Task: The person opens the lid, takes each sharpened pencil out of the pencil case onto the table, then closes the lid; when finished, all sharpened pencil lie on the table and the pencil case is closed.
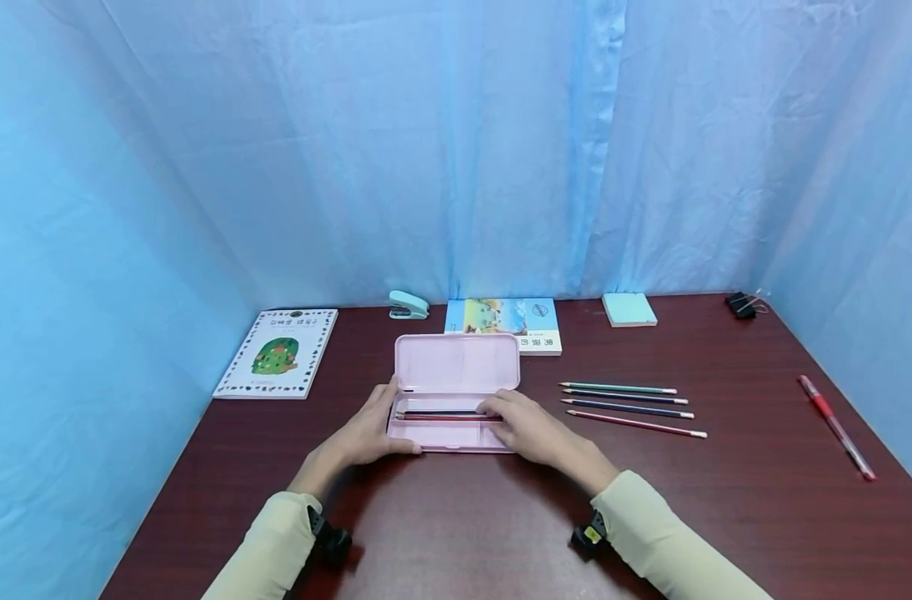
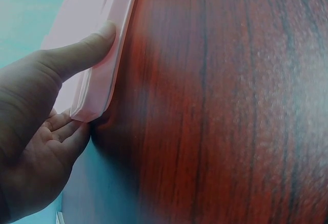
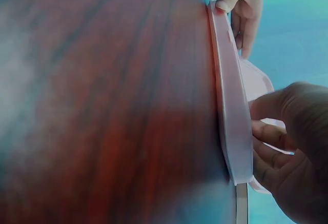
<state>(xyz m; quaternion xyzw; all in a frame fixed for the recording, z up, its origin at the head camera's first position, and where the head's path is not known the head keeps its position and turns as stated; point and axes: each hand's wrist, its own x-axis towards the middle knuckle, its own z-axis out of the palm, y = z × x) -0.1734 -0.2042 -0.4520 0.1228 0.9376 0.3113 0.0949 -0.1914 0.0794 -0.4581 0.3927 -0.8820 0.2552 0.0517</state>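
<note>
- The work in hand is judged to be partway: a dark slim pencil [image 1: 437, 412] and a red slim pencil [image 1: 433, 418] are seen laid lengthwise inside the pale pink, oblong, hard-looking pencil case [image 1: 441, 433].
- Outside it, right of centre in the frame, four slim pencils are left on the dark reddish-brown wood-grain table [image 1: 456, 525]: one green [image 1: 617, 388], one navy [image 1: 624, 397], one dark blue [image 1: 627, 408] and one pinkish red [image 1: 636, 423], all with pale ends turned to the right.
- The matching pink rounded lid [image 1: 456, 362] is not yet closed; it is tipped back toward the top of the frame, and part of a picture-covered book [image 1: 540, 329] is hidden behind it.
- The case is set at the middle of the frame, lying flat, its smooth interior parted into long compartments, the front one with a short divider toward its right.
- The case's left end is clamped by the left hand [image 1: 362, 429], thumb over the front edge.
- The right hand [image 1: 527, 429] is bent over the right end, fingers inside; whether a pencil is pinched cannot be told.
</note>
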